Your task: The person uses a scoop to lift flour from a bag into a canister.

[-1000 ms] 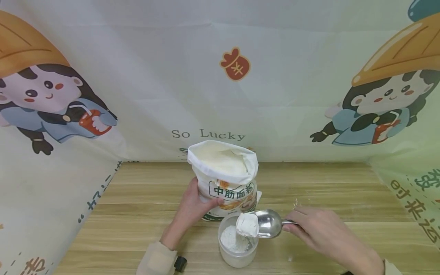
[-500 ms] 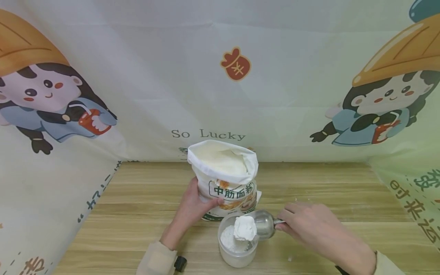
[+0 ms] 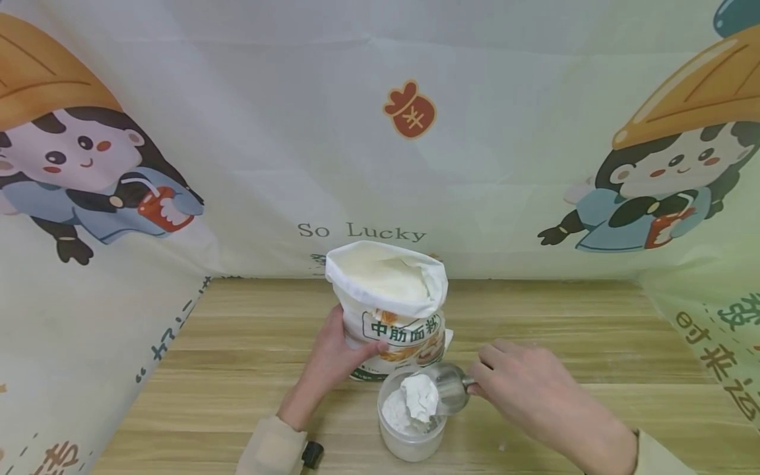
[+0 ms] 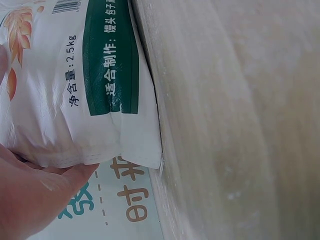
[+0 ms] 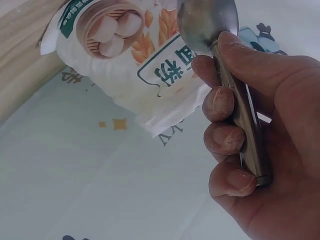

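An opened white flour bag point(image 3: 410, 333) with green and orange print stands on the table, flour showing at its mouth. My left hand point(image 3: 335, 356) grips the bag's left side, thumb across the front; in the left wrist view the hand point(image 4: 40, 195) lies along the bag's side. Curled fingers of my right hand point(image 5: 270, 120) hold a metal scoop point(image 5: 247, 125) by its handle. In the head view the right hand point(image 3: 534, 389) is right of a clear plastic cup point(image 3: 410, 448), and the scoop point(image 3: 454, 388) is tilted over it. A lump of flour point(image 3: 420, 397) sits at the scoop's lip, above flour in the cup.
The wood-grain table point(image 3: 237, 369) runs back to a printed cloth point(image 3: 505, 165) that hangs behind and at both sides. The cup stands directly in front of the bag. Small white traces lie on the table at right.
My right hand has moved left with the scoop and turned it, so its flour lump has shifted left over the cup and tips downward. The left hand keeps its grip on the bag.
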Demonstrator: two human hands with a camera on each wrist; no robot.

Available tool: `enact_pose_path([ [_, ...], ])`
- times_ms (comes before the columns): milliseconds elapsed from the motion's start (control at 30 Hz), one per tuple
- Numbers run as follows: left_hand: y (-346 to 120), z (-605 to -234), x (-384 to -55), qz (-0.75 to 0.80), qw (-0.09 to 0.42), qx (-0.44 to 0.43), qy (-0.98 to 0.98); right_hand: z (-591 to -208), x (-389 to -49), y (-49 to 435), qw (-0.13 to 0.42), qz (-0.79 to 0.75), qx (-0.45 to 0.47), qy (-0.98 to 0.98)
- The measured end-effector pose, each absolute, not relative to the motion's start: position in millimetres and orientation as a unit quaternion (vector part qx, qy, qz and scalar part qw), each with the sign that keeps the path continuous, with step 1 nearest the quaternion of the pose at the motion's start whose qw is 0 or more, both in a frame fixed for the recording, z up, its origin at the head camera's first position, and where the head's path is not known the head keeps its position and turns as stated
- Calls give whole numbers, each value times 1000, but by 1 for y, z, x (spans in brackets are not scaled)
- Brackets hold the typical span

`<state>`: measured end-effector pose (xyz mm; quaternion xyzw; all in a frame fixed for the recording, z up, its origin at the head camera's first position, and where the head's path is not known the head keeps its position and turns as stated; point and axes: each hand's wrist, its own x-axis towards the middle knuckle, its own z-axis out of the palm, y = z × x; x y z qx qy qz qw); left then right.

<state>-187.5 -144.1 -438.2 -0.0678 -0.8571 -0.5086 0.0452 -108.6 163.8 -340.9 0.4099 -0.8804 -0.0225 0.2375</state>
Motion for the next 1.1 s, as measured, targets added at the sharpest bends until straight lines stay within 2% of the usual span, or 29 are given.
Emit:
enact_pose_path([
  [567, -144, -437, -188, -503, 52, -71, -860, -346, -116, 167, 286, 0, 448, -847],
  [1100, -143, -437, -187, -498, 50, -66, -863, -335, -124, 203, 255, 123, 386, -878],
])
